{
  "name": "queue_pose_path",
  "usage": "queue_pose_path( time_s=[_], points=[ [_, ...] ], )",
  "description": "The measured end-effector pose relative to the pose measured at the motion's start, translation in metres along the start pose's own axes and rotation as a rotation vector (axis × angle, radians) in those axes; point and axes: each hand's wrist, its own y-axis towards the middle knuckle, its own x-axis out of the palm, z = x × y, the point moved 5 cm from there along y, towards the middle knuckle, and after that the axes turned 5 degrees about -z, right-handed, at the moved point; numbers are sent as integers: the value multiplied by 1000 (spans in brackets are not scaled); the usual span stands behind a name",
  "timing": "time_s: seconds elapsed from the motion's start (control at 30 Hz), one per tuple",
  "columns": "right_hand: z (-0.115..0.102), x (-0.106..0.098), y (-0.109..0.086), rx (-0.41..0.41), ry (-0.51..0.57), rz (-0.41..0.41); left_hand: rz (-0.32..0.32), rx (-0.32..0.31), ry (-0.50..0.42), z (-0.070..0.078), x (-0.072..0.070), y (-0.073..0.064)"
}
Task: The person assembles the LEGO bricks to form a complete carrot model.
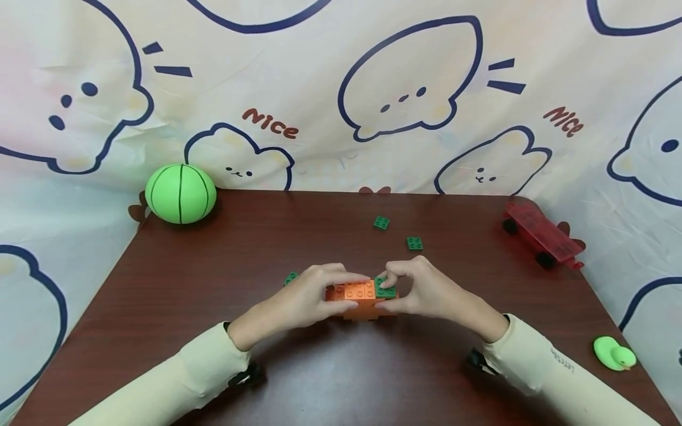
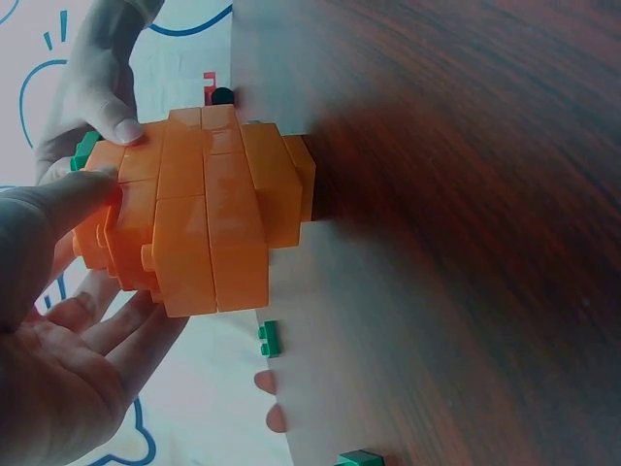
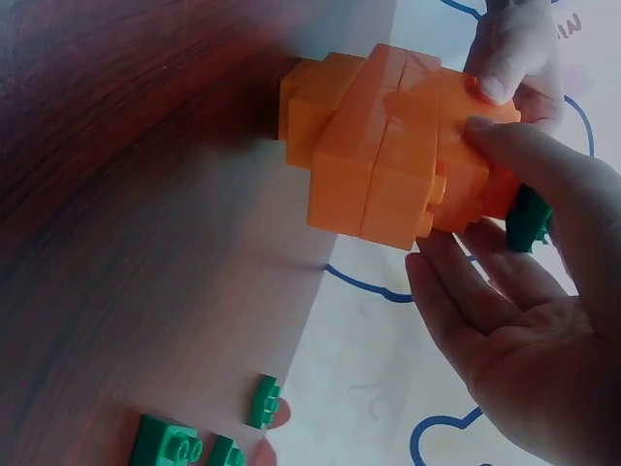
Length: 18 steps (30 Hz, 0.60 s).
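Observation:
Between both hands stands an orange toy-brick build (image 1: 360, 290), stepped and narrower toward its bottom. My left hand (image 1: 314, 296) grips its left side, the thumb in front and the fingers behind. A green brick (image 1: 386, 290) sits at the right end of the build's top. My right hand (image 1: 418, 288) holds that end, its thumb (image 3: 505, 136) on the orange front and a bent finger touching the green brick. In the left wrist view the orange build (image 2: 209, 214) shows its front layers; part of the green brick hides behind the right thumb.
Two flat green bricks (image 1: 381, 222) lie farther back, and another green brick (image 1: 290, 277) is partly hidden beside the left hand. A green ball (image 1: 181, 194) stands at the back left. On the right are a red toy car (image 1: 544, 235) and a green toy duck (image 1: 614, 353).

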Motion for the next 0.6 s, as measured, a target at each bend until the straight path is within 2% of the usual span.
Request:
queue_pose_path(
  time_s=[0.13, 0.3, 0.5, 0.6],
  points=[
    [-4, -1, -2, -2, -50, -4, -5, 1, -3, 0, 0, 0],
    [-8, -2, -5, -36, -135, 34, -7, 12, -17, 0, 0, 1],
    [-5, 2, -6, -139, -142, 76, -6, 5, -33, 0, 0, 1],
    [-3, 4, -6, -158, -123, 78, -2, -2, -33, 0, 0, 1]
  ],
)
